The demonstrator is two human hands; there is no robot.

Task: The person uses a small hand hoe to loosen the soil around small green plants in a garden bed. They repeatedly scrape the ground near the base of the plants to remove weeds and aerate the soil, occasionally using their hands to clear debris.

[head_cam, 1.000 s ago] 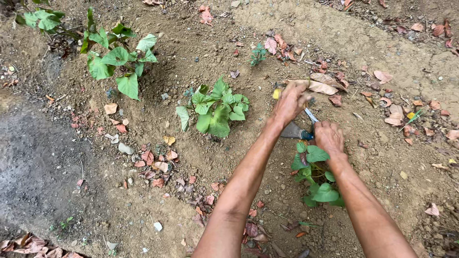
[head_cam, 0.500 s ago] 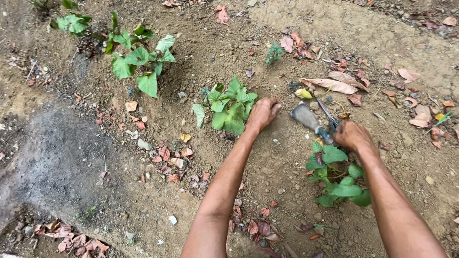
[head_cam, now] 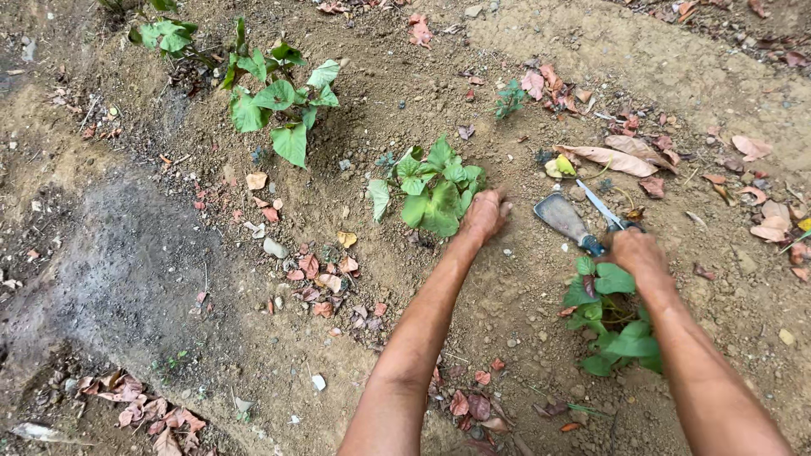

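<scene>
On dry, crumbly brown soil (head_cam: pixel 169 279) littered with curled dead leaves, our left hand (head_cam: pixel 484 214) grips the base of a broad-leaved green seedling (head_cam: pixel 431 190) while our right hand (head_cam: pixel 638 253) clasps a flat-bladed metal trowel (head_cam: pixel 564 218)

We see bright green leaves on the middle plant (head_cam: pixel 433 190), and the same green on the plant (head_cam: pixel 612 325) by our right hand (head_cam: pixel 638 252). The trowel (head_cam: pixel 564 219) has a dull grey blade smeared with brown earth. The soil (head_cam: pixel 524 287) is light brown, darkening to a grey patch (head_cam: pixel 127 262) at the left. Scattered dry leaves (head_cam: pixel 610 157) are pinkish tan and reddish brown.
</scene>
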